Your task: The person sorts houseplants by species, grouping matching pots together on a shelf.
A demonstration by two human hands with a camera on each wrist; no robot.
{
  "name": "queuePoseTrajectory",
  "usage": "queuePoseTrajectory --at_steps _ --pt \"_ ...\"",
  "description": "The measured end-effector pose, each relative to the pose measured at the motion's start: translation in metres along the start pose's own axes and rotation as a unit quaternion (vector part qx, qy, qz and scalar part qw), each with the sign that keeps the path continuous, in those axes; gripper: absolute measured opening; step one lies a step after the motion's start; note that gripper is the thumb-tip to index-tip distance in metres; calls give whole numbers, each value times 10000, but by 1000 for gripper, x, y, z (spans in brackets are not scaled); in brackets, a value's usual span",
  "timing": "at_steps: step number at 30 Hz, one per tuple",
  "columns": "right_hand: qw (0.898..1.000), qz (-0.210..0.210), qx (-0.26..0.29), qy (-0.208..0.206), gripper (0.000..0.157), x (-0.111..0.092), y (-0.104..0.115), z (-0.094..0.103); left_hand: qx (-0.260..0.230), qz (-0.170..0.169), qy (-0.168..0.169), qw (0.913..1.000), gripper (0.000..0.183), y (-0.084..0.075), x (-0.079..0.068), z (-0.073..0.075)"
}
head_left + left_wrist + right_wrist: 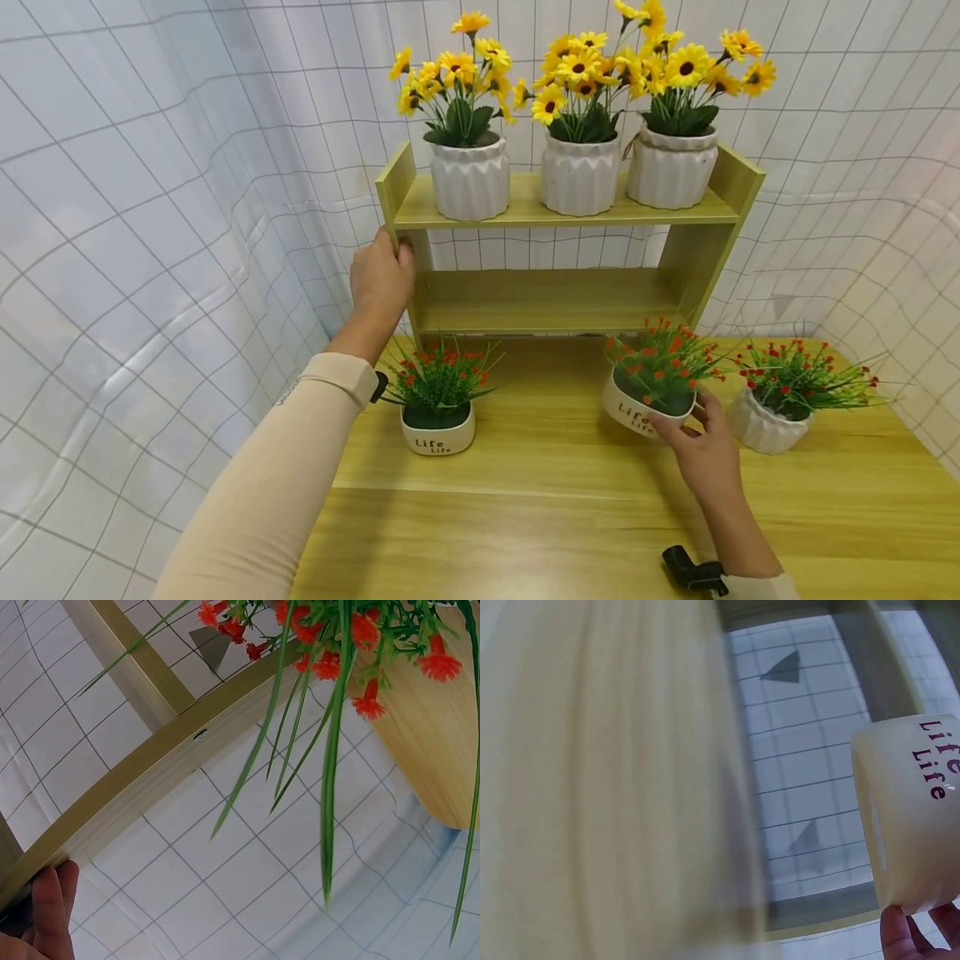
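Observation:
My left hand (381, 279) grips the left side panel of a two-tier wooden shelf (555, 300); in the left wrist view, fingers (51, 907) lie at the panel's edge. My right hand (705, 450) holds a cream pot marked "Life" (630, 408) with red-flowered greenery, pinching it low on its right side. This pot is tilted and lifted off the table, before the shelf's right end. In the right wrist view, the pot's underside (874, 825) shows, with fingertips (896, 930) against it. A matching "Life" pot (438, 433) stands on the table below my left hand.
Three white fluted pots (471, 179) of yellow flowers stand on the shelf's top tier. A white pot (768, 421) with red flowers stands on the wooden table (510, 533), right of my right hand. Grid-patterned curtain (150, 208) hangs behind and at both sides.

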State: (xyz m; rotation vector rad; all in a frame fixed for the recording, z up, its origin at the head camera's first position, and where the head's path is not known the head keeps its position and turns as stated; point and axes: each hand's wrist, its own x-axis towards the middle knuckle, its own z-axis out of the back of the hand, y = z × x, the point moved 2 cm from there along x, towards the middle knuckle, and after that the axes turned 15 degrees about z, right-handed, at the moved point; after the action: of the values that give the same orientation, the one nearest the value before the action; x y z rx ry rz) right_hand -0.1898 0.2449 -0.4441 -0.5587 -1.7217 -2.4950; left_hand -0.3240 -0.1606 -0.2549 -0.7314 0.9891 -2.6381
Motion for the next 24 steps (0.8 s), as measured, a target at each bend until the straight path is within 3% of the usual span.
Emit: queuePoseTrajectory --at_steps 8,16,24 --pt "9992 262 276 84 90 5 23 6 21 18 10 10000 30 0 0 1" --pt "9983 531 -72 207 84 20 45 12 68 -15 -1 10000 31 0 1 1" --pt "9935 977 -526 243 83 50 68 14 74 14 57 10000 31 1 -1 1"
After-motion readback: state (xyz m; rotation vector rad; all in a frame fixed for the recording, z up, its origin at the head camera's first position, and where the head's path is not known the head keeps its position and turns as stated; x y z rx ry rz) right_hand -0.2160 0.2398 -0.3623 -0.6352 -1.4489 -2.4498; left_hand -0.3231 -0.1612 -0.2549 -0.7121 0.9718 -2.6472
